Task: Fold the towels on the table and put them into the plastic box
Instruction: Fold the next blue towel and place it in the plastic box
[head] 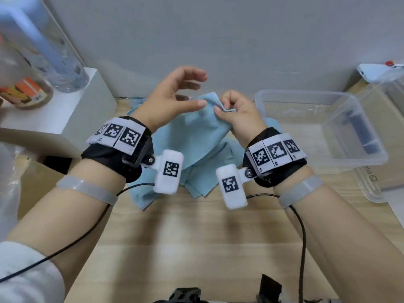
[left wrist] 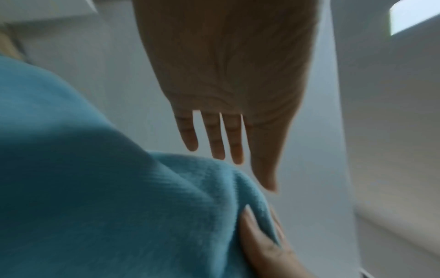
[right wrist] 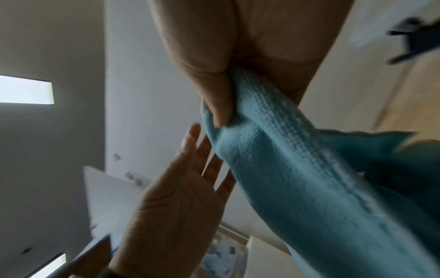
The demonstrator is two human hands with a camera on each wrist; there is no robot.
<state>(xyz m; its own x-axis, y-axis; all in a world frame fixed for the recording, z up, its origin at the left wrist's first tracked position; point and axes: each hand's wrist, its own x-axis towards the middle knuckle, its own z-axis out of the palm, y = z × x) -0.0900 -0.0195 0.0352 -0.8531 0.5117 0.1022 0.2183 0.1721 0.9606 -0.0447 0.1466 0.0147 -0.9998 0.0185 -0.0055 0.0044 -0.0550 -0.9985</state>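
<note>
Right hand [head: 237, 114] pinches 1 blue towel [head: 196, 138]; left hand [head: 172, 99] hovers open-fingered beside it.

My towel [head: 196, 136] hangs from my right hand [head: 238, 114] over the middle of the desk [head: 196, 237], its lower part lying on the desk. My left hand [head: 168, 103] is just left of it. The plastic box [head: 323, 127] sits to the right, a shelf [head: 72, 110] with bottles [head: 28, 84] to the left.
</note>
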